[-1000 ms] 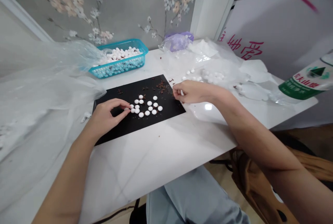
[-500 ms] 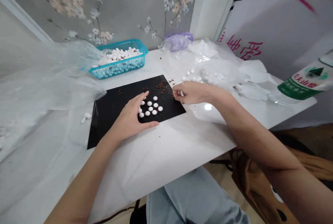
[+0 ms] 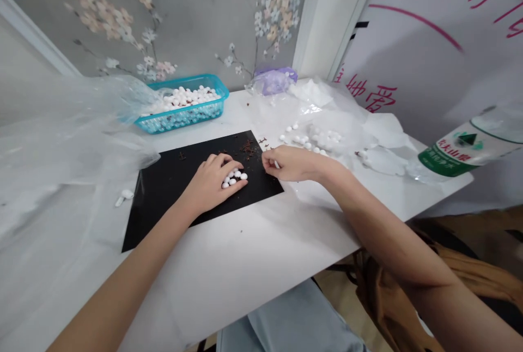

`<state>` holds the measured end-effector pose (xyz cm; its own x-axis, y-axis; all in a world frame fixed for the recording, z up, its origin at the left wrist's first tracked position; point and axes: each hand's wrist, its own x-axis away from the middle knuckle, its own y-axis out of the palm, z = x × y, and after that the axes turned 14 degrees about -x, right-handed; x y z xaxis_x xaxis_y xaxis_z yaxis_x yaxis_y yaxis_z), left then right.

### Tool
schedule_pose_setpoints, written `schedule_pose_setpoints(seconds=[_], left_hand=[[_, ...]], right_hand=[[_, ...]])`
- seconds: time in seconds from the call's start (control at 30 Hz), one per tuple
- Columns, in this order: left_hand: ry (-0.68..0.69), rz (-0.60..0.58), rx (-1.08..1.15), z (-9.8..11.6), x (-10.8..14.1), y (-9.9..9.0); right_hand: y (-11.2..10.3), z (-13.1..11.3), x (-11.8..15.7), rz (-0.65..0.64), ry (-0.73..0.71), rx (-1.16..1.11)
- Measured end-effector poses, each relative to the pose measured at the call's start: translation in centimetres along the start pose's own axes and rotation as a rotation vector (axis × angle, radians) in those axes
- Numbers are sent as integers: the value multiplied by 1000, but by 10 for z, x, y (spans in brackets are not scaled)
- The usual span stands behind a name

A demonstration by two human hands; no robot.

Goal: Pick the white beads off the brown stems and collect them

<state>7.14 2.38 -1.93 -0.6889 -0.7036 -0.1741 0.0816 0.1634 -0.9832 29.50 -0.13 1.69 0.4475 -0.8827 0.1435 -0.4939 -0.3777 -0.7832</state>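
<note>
Head view: my left hand (image 3: 207,184), spread, rings beads (image 3: 232,181), likely corralling them.
Right hand (image 3: 291,163) pressed together beside mat (image 3: 163,191); can't tell contents.

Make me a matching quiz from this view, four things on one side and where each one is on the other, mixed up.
Things:
1. Left hand
2. Right hand
3. Blue basket
4. Bottle

Places:
A. Near the right end of the table
B. Curved around loose white pieces
C. By the right edge of the black sheet
D. On the far side of the black sheet, near the flowered wall

Right pairs: 1-B, 2-C, 3-D, 4-A
</note>
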Motion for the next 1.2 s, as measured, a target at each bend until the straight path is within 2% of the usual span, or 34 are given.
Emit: schedule_pose_setpoints(seconds=[0.3,0.47,0.63,0.8,0.97,1.07,1.2], left_hand=[[-105,48,193,-9,2,0],[-158,82,95,-5,-3,0],[-179,112,53,5,-5,0],[-250,138,188,0,-7,4],[-307,154,351,-3,-8,5],[-304,216,317,0,-6,3],[-291,207,201,3,-4,2]], right_hand=[[1,-1,2,49,-55,-3],[5,-5,-1,213,-137,-15],[27,-4,-17,374,-322,-72],[46,-4,-30,335,-349,-75],[46,1,-33,373,-397,-28],[45,3,-32,351,-415,7],[45,-1,-30,296,-396,89]])
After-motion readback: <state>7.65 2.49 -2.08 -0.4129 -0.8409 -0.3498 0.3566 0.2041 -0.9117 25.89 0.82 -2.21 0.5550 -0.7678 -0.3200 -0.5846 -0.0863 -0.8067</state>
